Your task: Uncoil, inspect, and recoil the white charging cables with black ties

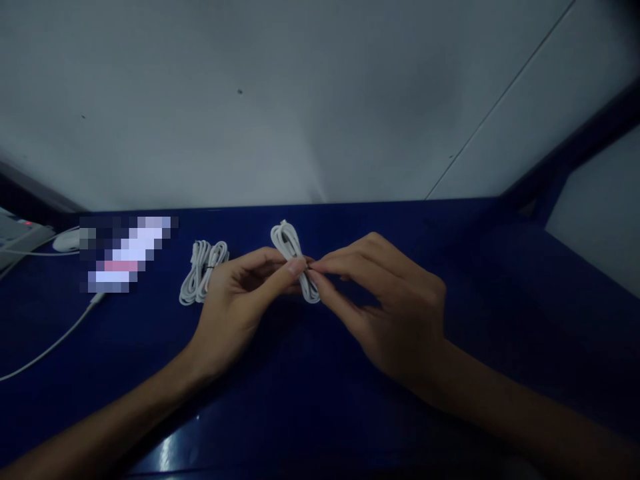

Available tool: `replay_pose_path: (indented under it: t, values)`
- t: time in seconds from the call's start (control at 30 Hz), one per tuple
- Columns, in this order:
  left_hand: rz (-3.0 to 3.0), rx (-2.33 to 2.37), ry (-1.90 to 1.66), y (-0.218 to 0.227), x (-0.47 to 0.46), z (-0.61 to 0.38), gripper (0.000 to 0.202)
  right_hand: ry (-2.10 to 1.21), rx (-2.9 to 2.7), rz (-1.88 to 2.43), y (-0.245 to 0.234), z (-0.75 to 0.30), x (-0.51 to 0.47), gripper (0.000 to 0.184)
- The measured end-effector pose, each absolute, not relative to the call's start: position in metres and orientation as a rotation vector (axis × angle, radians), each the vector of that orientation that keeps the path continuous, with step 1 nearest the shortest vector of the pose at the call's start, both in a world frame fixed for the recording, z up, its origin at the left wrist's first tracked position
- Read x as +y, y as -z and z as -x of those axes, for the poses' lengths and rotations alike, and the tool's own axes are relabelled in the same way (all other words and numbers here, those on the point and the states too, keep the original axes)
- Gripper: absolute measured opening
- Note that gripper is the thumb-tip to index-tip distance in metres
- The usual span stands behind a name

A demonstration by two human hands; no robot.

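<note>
Two hands at a blue surface (280, 407). The left hand (235, 300) enters from the near left corner, its forearm slanting inward and its palm turned to the right; it grips a white cable bundle (309, 291), thumb laid across the front, fingers curled behind. The right hand (395, 307) enters from the near right corner, wrist bent, knuckles raised—thumb and forefinger tips pinch together against the bundle's middle, though what lies between them is too small to tell. The held bundle tilts, its top leaning left, nearer the surface's far edge than its near one. Two coiled cables (190, 288) lie side by side beyond the left wrist—between it and a pixelated lit screen (133, 250) toward the far left corner.
</note>
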State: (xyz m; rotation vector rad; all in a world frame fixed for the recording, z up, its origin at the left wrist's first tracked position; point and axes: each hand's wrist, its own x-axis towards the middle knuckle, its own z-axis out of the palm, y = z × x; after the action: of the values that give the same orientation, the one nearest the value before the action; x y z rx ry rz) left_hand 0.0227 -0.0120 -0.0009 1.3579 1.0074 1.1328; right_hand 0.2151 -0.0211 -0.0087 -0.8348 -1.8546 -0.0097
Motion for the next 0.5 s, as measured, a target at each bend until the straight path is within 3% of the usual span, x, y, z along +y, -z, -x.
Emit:
replay_pose_path:
  t: [0.5]
  values:
    - [-1.319,1.067,-1.150,-0.0017,-0.0152,-0.0257,0.013,-0.236,-1.743,0.994,-0.0004,-0.2097,-0.0258,0.015]
